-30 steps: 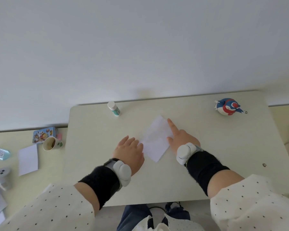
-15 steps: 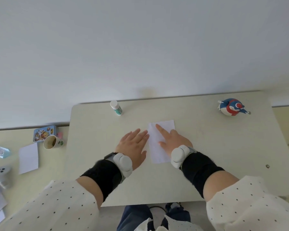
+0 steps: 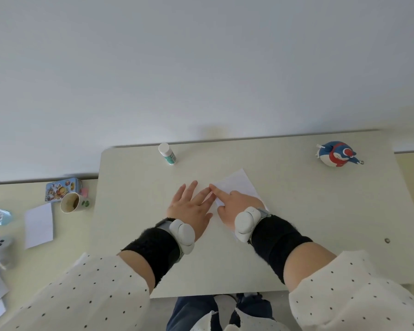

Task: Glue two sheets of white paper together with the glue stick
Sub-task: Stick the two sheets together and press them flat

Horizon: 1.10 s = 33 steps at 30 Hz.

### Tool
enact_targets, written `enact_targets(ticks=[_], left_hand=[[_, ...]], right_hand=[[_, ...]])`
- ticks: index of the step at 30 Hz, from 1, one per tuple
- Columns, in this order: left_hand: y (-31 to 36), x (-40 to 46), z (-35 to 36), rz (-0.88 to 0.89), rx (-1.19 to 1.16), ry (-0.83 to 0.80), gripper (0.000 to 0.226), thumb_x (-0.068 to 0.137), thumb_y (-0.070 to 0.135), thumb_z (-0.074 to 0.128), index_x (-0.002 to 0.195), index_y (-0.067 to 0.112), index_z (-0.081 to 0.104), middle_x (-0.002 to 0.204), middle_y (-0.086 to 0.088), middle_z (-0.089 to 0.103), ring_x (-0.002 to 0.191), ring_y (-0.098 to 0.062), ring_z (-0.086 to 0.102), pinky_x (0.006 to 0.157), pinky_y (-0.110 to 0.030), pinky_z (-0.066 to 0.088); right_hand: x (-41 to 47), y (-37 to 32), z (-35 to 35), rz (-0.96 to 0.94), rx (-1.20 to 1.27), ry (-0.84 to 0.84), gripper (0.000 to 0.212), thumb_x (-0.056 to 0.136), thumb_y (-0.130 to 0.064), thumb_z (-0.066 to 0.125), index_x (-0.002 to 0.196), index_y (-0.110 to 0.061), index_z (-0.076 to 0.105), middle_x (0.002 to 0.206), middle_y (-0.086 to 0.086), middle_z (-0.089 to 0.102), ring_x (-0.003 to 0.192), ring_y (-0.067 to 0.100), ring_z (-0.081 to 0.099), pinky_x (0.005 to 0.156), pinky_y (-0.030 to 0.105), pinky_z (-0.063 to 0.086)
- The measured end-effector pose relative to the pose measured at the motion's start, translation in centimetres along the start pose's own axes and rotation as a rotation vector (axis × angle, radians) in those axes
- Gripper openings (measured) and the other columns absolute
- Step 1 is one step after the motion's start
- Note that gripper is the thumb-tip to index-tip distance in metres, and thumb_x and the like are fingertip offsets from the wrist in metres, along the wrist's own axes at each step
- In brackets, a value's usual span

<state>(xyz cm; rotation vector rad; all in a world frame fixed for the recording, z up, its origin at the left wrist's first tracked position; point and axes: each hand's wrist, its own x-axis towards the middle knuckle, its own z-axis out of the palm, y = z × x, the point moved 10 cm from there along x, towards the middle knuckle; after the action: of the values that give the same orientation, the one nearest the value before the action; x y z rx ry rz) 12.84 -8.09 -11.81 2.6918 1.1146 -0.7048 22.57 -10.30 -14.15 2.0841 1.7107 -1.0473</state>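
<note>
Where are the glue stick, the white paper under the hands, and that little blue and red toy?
glue stick [image 3: 167, 153]: head view, on its tube below the white cap.
white paper [image 3: 237, 185]: head view, on its bare far part.
blue and red toy [image 3: 336, 154]: head view, on its body.

The surface lies bare between the white paper and the bird figure at its far right corner. The glue stick stands alone near the far edge, with open room on every side. A cup and a printed tin crowd the adjoining left table.
</note>
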Motion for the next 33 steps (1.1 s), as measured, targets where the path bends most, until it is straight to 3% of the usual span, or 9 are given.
enact_targets(ticks=[4, 7, 11, 15, 19, 25, 30, 33], left_hand=[[-0.1, 0.0, -0.1, 0.000, 0.001, -0.006, 0.058, 0.100, 0.049, 0.019, 0.151, 0.033, -0.003, 0.159, 0.017, 0.000, 0.146, -0.024, -0.001, 0.115, -0.042, -0.011], [-0.1, 0.1, -0.1, -0.012, -0.007, -0.003, 0.058, 0.099, 0.048, 0.019, 0.150, 0.034, -0.003, 0.158, 0.018, 0.003, 0.144, -0.024, 0.007, 0.114, -0.043, -0.013], [-0.2, 0.0, 0.1, -0.030, -0.025, -0.014, 0.057, 0.098, 0.049, 0.019, 0.150, 0.037, 0.000, 0.157, 0.019, 0.007, 0.143, -0.023, 0.010, 0.114, -0.045, -0.013], [-0.1, 0.1, -0.1, -0.037, -0.030, -0.002, 0.057, 0.097, 0.049, 0.019, 0.150, 0.037, 0.003, 0.157, 0.019, 0.010, 0.141, -0.023, 0.013, 0.114, -0.044, -0.014], [-0.1, 0.0, -0.1, -0.037, -0.038, -0.001, 0.057, 0.097, 0.047, 0.020, 0.151, 0.037, 0.003, 0.157, 0.018, 0.010, 0.141, -0.023, 0.014, 0.115, -0.044, -0.011], [0.0, -0.1, -0.1, -0.035, -0.048, 0.003, 0.059, 0.097, 0.047, 0.020, 0.151, 0.036, 0.001, 0.158, 0.018, 0.007, 0.141, -0.023, 0.012, 0.116, -0.044, -0.011], [0.5, -0.5, -0.2, -0.036, -0.038, 0.011, 0.061, 0.097, 0.050, 0.018, 0.152, 0.030, 0.001, 0.159, 0.013, 0.007, 0.145, -0.023, 0.003, 0.114, -0.044, -0.017], [1.3, -0.9, -0.3, -0.011, -0.017, 0.017, 0.063, 0.097, 0.049, 0.018, 0.152, 0.022, 0.003, 0.158, 0.008, 0.013, 0.146, -0.024, 0.001, 0.114, -0.044, -0.018]], right_hand=[[0.1, 0.4, -0.2, 0.021, 0.002, -0.034, 0.060, 0.096, -0.031, 0.026, 0.141, -0.056, -0.004, 0.078, -0.001, 0.052, 0.062, 0.016, 0.049, 0.051, 0.026, 0.033], [0.0, 1.1, -0.5, 0.032, -0.004, -0.060, 0.063, 0.095, -0.029, 0.027, 0.138, -0.062, -0.005, 0.068, -0.004, 0.050, 0.057, 0.013, 0.047, 0.048, 0.024, 0.030], [0.0, 2.7, -1.3, 0.057, 0.082, -0.068, 0.061, 0.095, -0.033, 0.029, 0.137, -0.063, -0.005, 0.069, -0.011, 0.044, 0.056, 0.010, 0.043, 0.049, 0.022, 0.026], [-0.4, 5.6, -2.5, 0.147, 0.258, -0.033, 0.058, 0.092, -0.038, 0.032, 0.132, -0.071, 0.006, 0.074, -0.014, 0.046, 0.061, 0.008, 0.047, 0.052, 0.020, 0.027], [-0.8, 7.5, -3.6, 0.223, 0.209, -0.013, 0.072, 0.086, -0.022, 0.031, 0.132, -0.070, 0.002, 0.072, -0.007, 0.053, 0.063, 0.013, 0.052, 0.053, 0.025, 0.033], [-0.8, 8.2, -4.3, 0.255, 0.164, -0.014, 0.073, 0.086, -0.020, 0.030, 0.136, -0.065, 0.002, 0.074, -0.005, 0.053, 0.063, 0.014, 0.051, 0.055, 0.027, 0.035], [-1.3, 6.5, -4.1, 0.211, 0.151, 0.103, 0.065, 0.090, -0.044, 0.031, 0.143, -0.053, -0.006, 0.066, -0.004, 0.053, 0.057, 0.015, 0.050, 0.051, 0.026, 0.034], [-2.1, 4.9, -2.5, 0.129, 0.128, 0.093, 0.080, 0.084, -0.067, 0.037, 0.143, -0.049, -0.014, 0.088, -0.009, 0.058, 0.064, 0.017, 0.054, 0.057, 0.027, 0.039]])
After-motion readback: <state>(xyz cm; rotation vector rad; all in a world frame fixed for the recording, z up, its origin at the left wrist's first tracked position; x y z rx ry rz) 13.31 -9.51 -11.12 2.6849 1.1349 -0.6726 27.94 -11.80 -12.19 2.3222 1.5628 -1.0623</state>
